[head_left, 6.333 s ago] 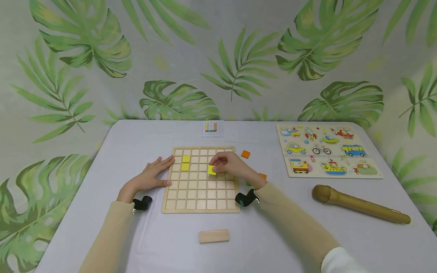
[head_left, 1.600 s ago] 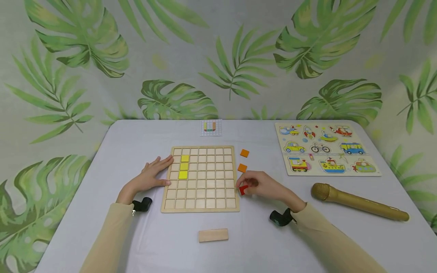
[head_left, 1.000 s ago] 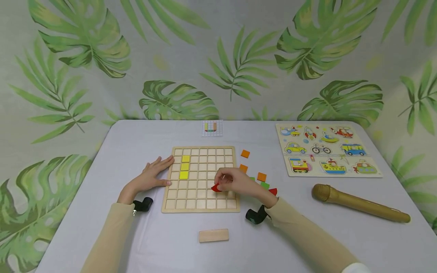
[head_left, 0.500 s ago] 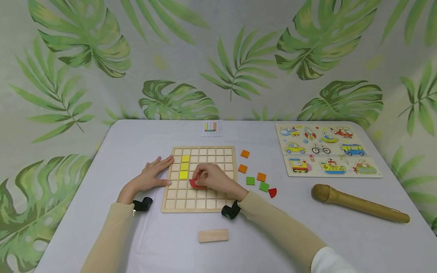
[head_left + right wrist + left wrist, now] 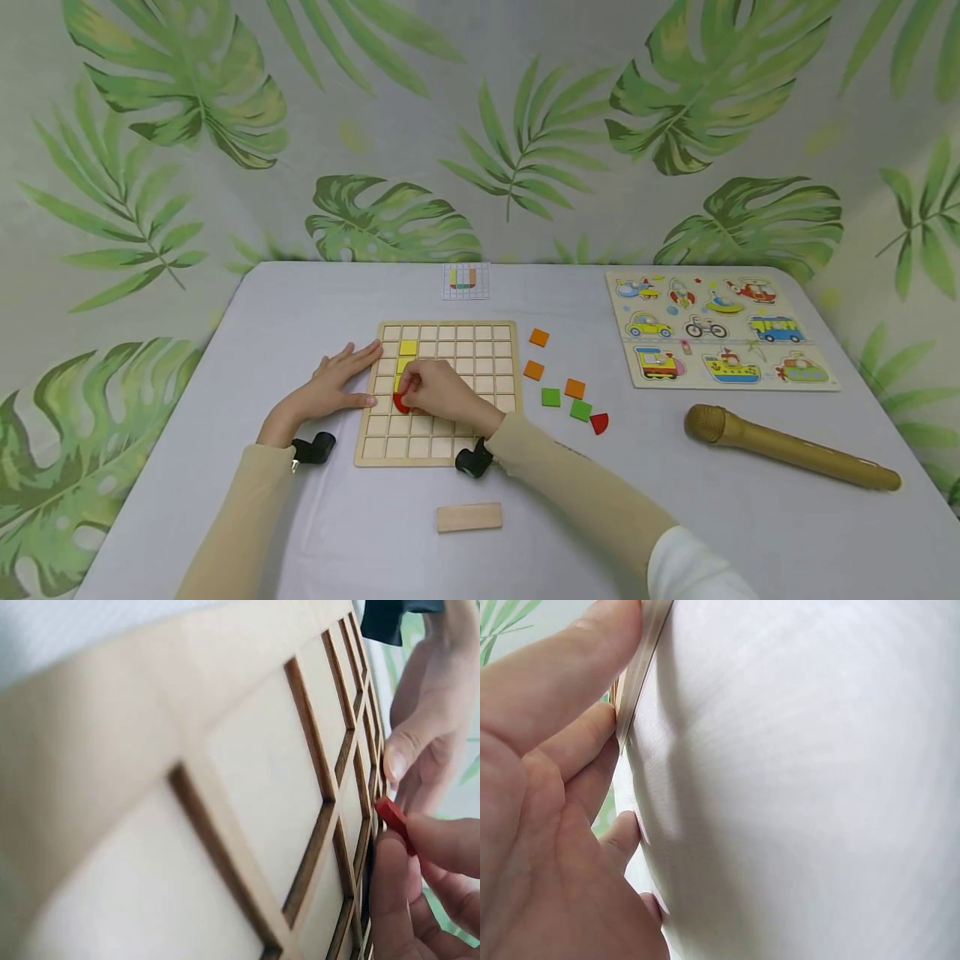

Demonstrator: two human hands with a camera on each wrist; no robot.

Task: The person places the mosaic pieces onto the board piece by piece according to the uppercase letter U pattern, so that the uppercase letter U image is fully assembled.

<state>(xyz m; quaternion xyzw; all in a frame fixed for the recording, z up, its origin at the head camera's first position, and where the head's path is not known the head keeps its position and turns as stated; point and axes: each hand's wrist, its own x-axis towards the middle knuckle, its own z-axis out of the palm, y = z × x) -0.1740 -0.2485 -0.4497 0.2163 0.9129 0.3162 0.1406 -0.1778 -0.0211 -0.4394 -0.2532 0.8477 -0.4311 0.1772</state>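
A wooden grid board (image 5: 442, 464) with square recesses lies mid-table. My right hand (image 5: 442, 392) pinches a red quarter-circle tile (image 5: 401, 403) between thumb and fingers, over the second column, just below the yellow tiles (image 5: 408, 348). The lowest yellow tile is partly covered by that hand. In the right wrist view the red tile (image 5: 394, 823) sits edge-on at the fingertips, close over the recesses. My left hand (image 5: 330, 390) lies spread beside the board, its thumb and fingertips against the left rim; the left wrist view shows them touching the board's edge (image 5: 641, 671).
Right of the board lie orange tiles (image 5: 575, 389), green tiles (image 5: 551, 397) and another red quarter-circle (image 5: 599, 423). A pattern card (image 5: 466, 282) lies behind it, a wooden block (image 5: 469, 517) in front. A vehicle puzzle (image 5: 723, 333) and a gold microphone (image 5: 787, 447) are at right.
A third yellow tile was set on the board. My right hand then picked up the red quarter-circle from the right and carried it left across the grid. My left hand has stayed put.
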